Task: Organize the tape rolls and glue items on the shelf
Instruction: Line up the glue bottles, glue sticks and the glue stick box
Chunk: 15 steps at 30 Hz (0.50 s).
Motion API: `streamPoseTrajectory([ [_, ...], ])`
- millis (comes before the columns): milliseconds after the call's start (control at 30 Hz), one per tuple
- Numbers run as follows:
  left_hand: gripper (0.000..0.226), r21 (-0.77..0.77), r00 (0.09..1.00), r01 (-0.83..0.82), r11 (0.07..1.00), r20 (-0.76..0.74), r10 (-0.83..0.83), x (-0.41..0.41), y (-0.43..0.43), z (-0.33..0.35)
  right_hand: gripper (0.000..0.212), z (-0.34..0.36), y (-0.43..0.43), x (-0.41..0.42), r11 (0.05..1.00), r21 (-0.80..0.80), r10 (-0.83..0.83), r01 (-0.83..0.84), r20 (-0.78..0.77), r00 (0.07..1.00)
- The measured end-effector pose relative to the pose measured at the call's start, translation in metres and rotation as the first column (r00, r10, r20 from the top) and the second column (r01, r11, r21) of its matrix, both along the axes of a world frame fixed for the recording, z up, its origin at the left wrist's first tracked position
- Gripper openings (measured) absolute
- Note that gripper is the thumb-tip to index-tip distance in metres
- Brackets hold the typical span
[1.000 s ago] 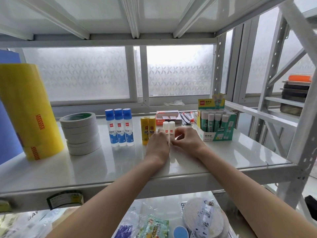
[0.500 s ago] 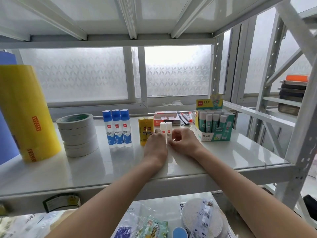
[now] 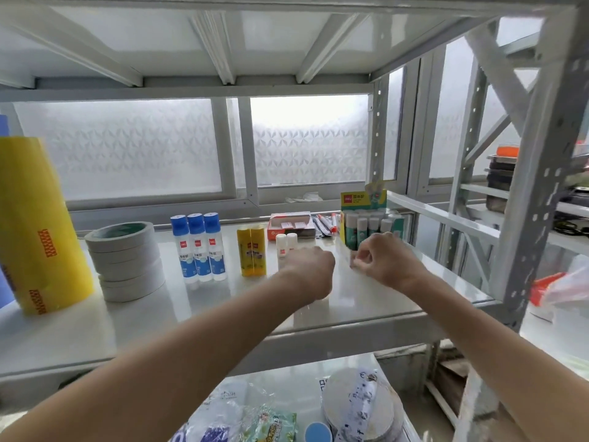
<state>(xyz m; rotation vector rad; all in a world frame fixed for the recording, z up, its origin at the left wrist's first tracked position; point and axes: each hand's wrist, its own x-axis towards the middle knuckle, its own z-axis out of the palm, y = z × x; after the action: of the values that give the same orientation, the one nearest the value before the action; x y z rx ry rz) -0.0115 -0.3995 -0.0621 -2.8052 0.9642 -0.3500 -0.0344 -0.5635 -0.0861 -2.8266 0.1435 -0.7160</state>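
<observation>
Risk: left hand, loosely curled and apparently empty, could topple white glue sticks at frame centre; right hand's pinched fingers hold something I cannot tell.

White shelf carries, left to right: yellow roll, tape stack, three blue-capped glue bottles, two yellow sticks, two white sticks, glue box. Left hand loosely curled just before white sticks; right hand curled, fingers pinched, near box.
</observation>
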Motion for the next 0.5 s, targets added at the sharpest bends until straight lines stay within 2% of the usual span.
streamPoseTrajectory([
  [133,0.027,-0.08,0.999,0.045,0.996,-0.002,-0.045,-0.003,-0.043,0.003,0.022,0.012,-0.042,-0.019,0.986,0.054,-0.158,0.159,-0.013,0.987],
  [267,0.027,-0.118,0.997,0.063,0.991,0.045,-0.058,0.009,-0.066,0.005,0.025,0.01,-0.065,-0.018,0.956,0.173,-0.236,0.237,-0.024,0.971],
  [367,0.027,-0.147,0.997,0.07,0.987,0.035,-0.065,0.022,-0.073,0.001,0.029,0.008,-0.071,-0.009,0.926,0.297,-0.228,0.233,-0.052,0.972],
  [500,0.028,-0.153,0.995,0.1,0.983,-0.005,-0.102,0.034,-0.077,-0.01,0.028,0.005,-0.069,0.006,0.887,0.447,-0.098,0.117,-0.067,0.993],
])
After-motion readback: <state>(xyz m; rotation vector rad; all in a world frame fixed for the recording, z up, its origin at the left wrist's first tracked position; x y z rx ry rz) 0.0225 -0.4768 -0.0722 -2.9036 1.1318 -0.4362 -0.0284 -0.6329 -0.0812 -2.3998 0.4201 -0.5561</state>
